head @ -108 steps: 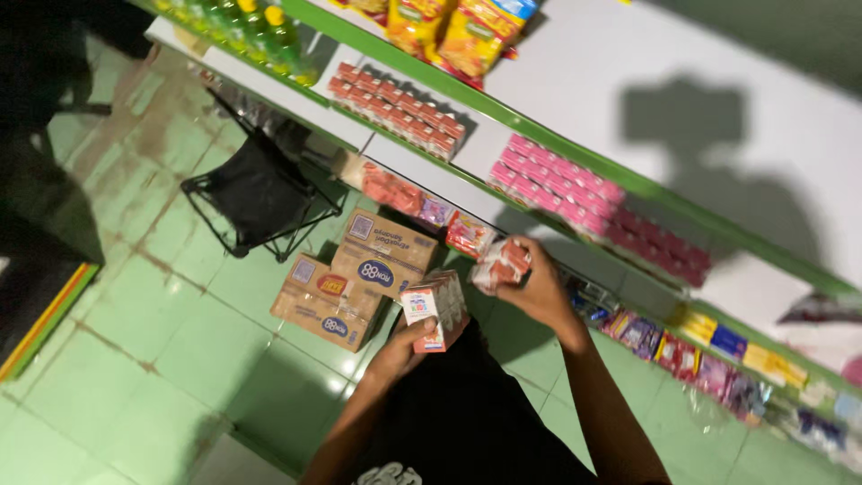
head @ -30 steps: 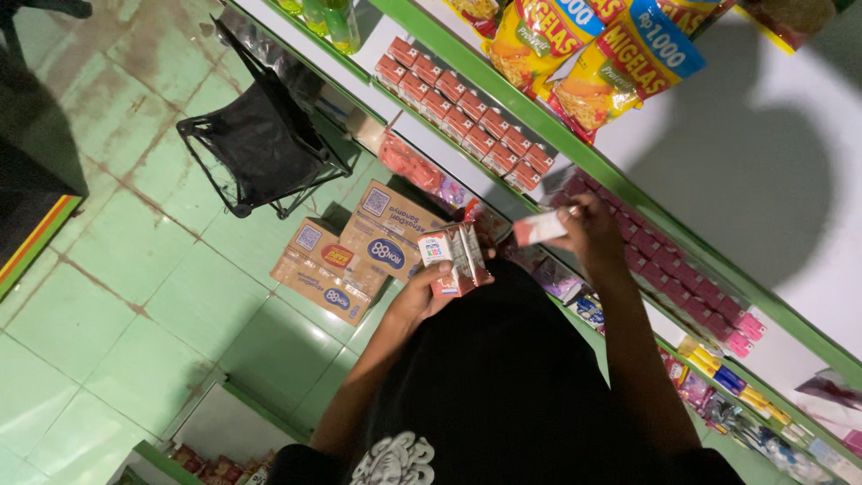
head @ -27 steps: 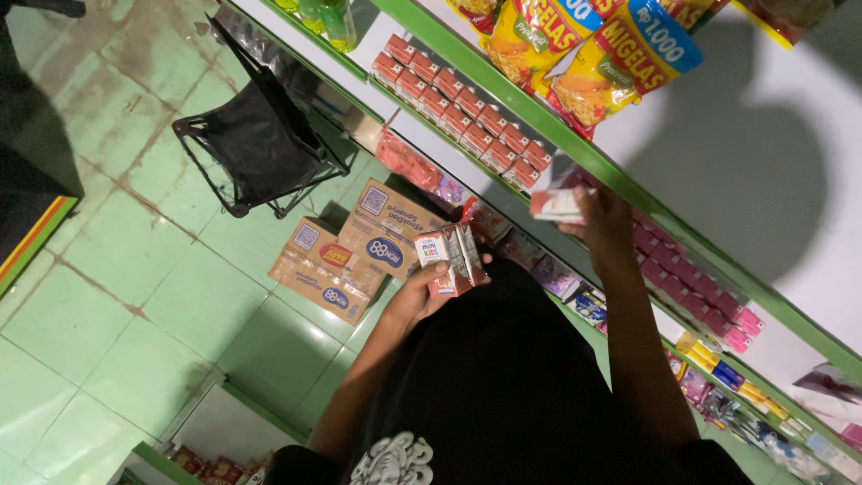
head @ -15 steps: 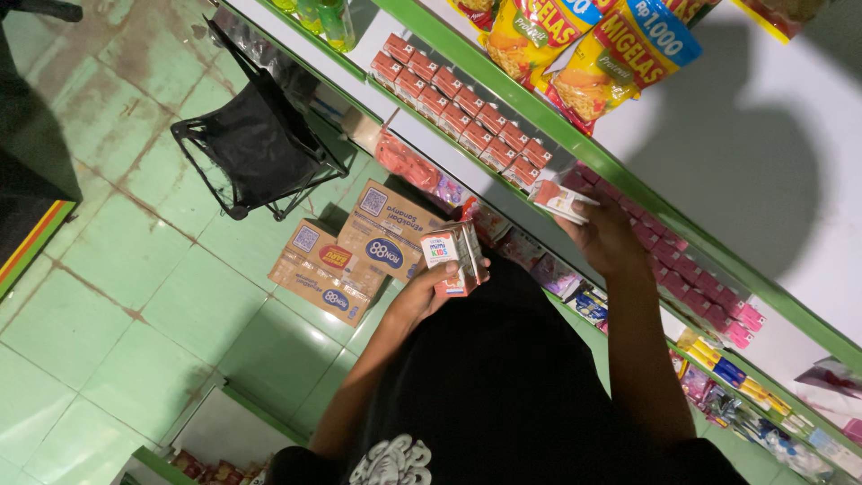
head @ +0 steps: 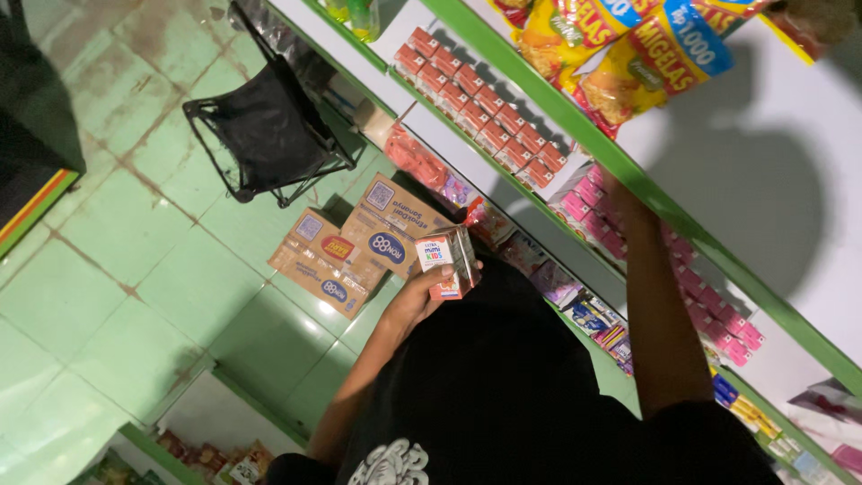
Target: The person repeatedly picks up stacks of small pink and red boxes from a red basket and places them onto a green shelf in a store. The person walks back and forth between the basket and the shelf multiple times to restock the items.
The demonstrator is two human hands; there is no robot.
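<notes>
Head view: left hand (head: 415, 301) grips small cartons (head: 448, 260); right hand (head: 611, 193) among pink cartons (head: 588, 193), grip unclear

1. Two hands in view: the left hand (head: 420, 301) has its grip round a small bunch of drink cartons (head: 449, 260), and the right hand (head: 620, 193) is up at the shelf.
2. Those held cartons look like three or so, hard to say exactly.
3. Two brown cardboard boxes (head: 359, 247) on the floor, side by side.
4. One black folding stool (head: 265, 135).
5. Red cartons (head: 480, 103) on the shelf: two rows, roughly sixteen that I can make out.
6. Pink cartons (head: 669, 269): too many and too blurry to count.
7. Yellow snack bags (head: 620, 58) hanging up top: at least three.
</notes>
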